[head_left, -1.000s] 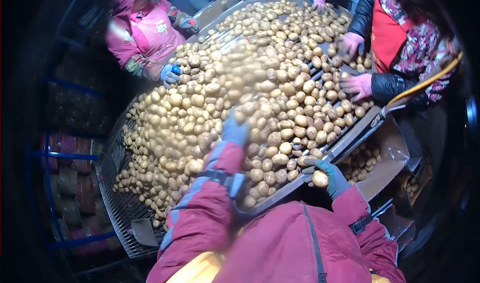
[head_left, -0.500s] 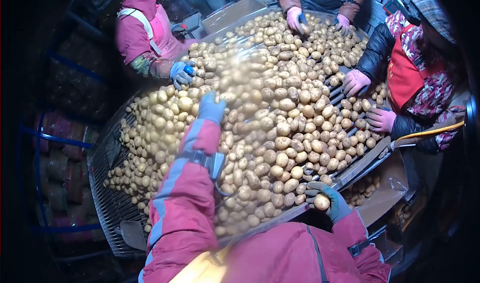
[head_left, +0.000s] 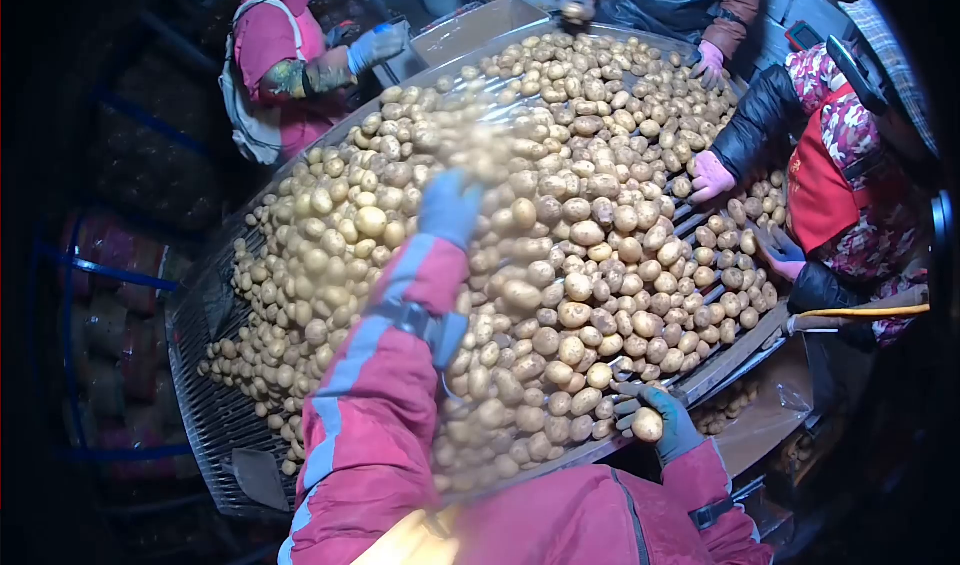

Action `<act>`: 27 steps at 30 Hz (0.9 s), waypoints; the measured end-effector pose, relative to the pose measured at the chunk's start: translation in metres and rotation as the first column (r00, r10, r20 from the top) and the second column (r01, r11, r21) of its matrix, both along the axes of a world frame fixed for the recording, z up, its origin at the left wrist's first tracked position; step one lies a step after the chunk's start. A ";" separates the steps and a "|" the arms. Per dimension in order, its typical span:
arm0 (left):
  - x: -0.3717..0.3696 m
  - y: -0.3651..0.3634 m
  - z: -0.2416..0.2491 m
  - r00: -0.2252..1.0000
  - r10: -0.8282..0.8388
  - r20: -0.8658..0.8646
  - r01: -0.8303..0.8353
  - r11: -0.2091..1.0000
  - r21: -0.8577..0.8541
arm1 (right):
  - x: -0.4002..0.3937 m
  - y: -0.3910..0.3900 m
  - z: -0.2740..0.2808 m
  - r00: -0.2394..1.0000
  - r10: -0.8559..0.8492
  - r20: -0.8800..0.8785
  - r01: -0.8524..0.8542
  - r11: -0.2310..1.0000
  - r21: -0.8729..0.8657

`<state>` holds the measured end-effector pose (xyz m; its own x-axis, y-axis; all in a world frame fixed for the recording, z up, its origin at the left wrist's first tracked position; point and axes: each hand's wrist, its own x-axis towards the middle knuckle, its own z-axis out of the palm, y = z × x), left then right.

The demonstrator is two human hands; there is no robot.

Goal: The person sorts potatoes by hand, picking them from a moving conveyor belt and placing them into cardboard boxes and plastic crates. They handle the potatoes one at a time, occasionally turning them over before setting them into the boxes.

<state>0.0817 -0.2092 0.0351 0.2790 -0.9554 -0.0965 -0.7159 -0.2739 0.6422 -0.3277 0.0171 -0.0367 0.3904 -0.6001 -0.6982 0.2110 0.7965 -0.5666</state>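
A large heap of potatoes covers the slatted metal sorting table in front of me. My left hand, in a blue glove, reaches over the middle of the heap; it is blurred, and I cannot make out its fingers. Near the table's front edge is my right hand in a grey-green glove. Its fingers are curled round a single potato. Smears on the lens blur part of the heap around my left hand.
Several gloved co-workers stand around the far and right sides; one person's pink glove rests among potatoes. A cardboard box stands behind the table. A grey flat piece lies on the slats. Below the right edge, an open carton holds potatoes.
My left hand has shifted slightly right over the heap. My right hand still holds its potato, a little lower. The left co-worker's hand and one far co-worker's hand have lifted off the potatoes.
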 end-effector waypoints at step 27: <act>-0.041 -0.019 -0.129 0.954 -0.183 0.237 0.230 0.955 -0.188 | -0.005 0.004 -0.011 0.981 -0.067 0.181 0.053 0.995 0.080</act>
